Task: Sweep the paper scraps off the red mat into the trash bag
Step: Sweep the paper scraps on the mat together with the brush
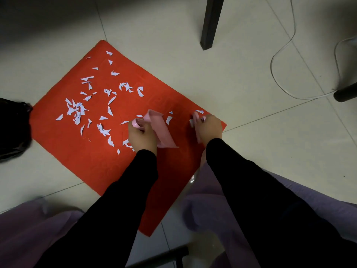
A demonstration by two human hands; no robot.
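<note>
Paper scraps (77,111) lie strewn over the left and far parts of the mat (81,151), with the trash bag (13,128) at its left corner. To their right the left hand (142,137) holds a dustpan (162,130), and the right hand (209,129) holds a brush (195,118) near the mat's right corner.

Scraps (77,111) lay scattered on the mat (77,151). The left hand (142,136) held a pink dustpan (163,130), the right hand (209,128) a pink tool (195,118). The bag (13,130) touched the mat's corner.

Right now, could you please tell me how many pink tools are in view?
2. A dustpan in the left hand, over the middle of the mat; a smaller one, perhaps a brush, in the right hand near the mat's right corner, largely hidden by it.
</note>
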